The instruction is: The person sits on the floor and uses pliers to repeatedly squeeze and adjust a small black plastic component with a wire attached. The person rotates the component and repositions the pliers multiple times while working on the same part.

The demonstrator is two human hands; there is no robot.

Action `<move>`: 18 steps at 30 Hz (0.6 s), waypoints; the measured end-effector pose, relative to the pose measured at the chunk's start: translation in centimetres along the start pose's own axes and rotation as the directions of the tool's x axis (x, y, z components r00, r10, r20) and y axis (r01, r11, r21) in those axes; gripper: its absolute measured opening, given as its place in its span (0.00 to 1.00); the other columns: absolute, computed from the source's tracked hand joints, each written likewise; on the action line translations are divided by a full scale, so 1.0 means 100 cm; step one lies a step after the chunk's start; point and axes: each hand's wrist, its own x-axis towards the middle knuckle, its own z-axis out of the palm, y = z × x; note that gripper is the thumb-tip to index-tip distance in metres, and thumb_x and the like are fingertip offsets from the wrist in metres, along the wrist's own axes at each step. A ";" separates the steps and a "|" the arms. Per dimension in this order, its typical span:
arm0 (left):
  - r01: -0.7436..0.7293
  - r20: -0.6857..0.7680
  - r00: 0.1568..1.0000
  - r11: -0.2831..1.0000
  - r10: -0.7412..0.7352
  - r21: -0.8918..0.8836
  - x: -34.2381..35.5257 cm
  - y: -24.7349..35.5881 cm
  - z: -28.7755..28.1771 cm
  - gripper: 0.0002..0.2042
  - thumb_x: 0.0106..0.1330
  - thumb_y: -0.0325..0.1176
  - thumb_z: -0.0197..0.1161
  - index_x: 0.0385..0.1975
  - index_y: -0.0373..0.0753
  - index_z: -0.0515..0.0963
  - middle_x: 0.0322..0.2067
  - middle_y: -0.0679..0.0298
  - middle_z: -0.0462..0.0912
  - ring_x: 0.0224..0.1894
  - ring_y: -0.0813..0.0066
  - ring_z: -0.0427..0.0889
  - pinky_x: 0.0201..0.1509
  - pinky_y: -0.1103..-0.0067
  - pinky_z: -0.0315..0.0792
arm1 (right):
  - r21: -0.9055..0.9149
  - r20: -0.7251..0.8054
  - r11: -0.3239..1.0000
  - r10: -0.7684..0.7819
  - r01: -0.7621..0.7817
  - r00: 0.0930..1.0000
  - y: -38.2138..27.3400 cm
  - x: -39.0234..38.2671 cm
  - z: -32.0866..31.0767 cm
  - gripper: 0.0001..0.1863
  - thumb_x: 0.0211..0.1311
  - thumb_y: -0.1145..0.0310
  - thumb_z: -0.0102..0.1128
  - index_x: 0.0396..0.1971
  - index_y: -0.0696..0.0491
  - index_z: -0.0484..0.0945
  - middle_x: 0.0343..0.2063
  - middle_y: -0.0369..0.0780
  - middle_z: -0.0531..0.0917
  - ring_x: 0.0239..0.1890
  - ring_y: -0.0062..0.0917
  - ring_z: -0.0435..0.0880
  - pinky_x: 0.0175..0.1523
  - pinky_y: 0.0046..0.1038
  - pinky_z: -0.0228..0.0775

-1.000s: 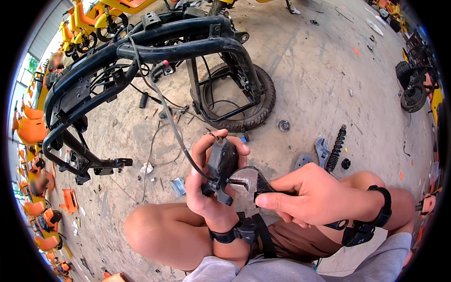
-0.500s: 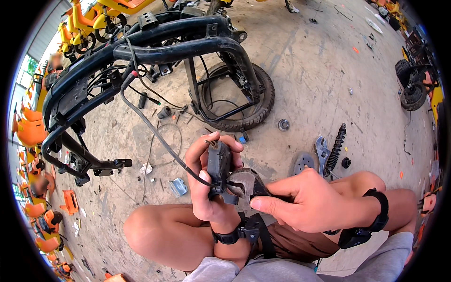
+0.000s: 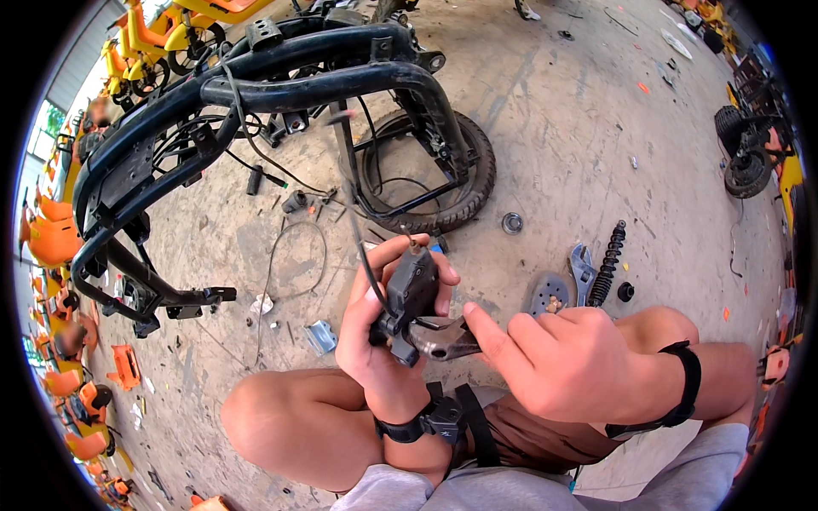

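1. Black cabled block [image 3: 411, 285], centre of the view, a little below the middle; tilted, held up in the left hand [image 3: 362, 336]; grip narrow and snug round the block, fingertips showing on its right side; exact kind of part hard to tell.
2. Dark cable [image 3: 372, 285] runs up from the block's left side; blurred higher up.
3. Right hand [image 3: 558, 358], lower right of centre; holding a metal wrench [image 3: 450, 336], index finger laid toward its head; handle mostly hidden by the hand; wrench head meets the block's lower right; cannot tell what its jaws bite on.
4. Black wristbands on both wrists; left one [image 3: 409, 430] at lower centre, right one [image 3: 682, 392] at lower right.
5. Black tubular vehicle frame [image 3: 315, 89] across the upper left; treaded tyre [image 3: 477, 170] lies flat at upper centre, beside the frame's legs.
6. Right of centre, on concrete floor [image 3: 562, 153]: adjustable wrench [image 3: 583, 268], coil-spring shock absorber [image 3: 607, 268] just beside it; grey perforated clog [image 3: 545, 294] near both.
7. Yellow scooters [image 3: 162, 38], far upper left; silver bracket [image 3: 321, 337], left of the hands.
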 end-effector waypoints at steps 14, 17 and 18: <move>-0.195 0.015 0.981 0.981 0.195 -0.003 -0.004 0.001 0.001 0.29 0.62 0.48 0.47 0.56 0.30 0.67 0.37 0.42 0.76 0.32 0.65 0.72 0.41 0.73 0.67 | 0.705 0.680 0.078 0.208 -0.705 0.703 0.010 0.014 -0.007 0.23 0.67 0.55 0.59 0.22 0.62 0.77 0.10 0.41 0.74 0.14 0.22 0.65 0.21 0.31 0.59; -0.213 0.025 0.977 0.977 0.212 0.007 -0.003 -0.002 -0.001 0.29 0.62 0.47 0.47 0.56 0.30 0.66 0.37 0.42 0.76 0.32 0.65 0.72 0.40 0.73 0.67 | 0.653 0.752 -0.065 0.170 -0.754 0.637 0.008 0.017 -0.010 0.23 0.68 0.56 0.58 0.22 0.62 0.77 0.11 0.39 0.74 0.16 0.16 0.64 0.21 0.28 0.59; -0.224 0.027 0.974 0.974 0.223 0.018 -0.003 -0.002 -0.001 0.28 0.62 0.47 0.47 0.56 0.30 0.66 0.37 0.42 0.76 0.32 0.65 0.72 0.40 0.72 0.67 | 0.655 0.752 -0.085 0.170 -0.751 0.636 0.008 0.017 -0.010 0.23 0.68 0.56 0.58 0.22 0.62 0.77 0.11 0.38 0.74 0.17 0.15 0.64 0.21 0.28 0.58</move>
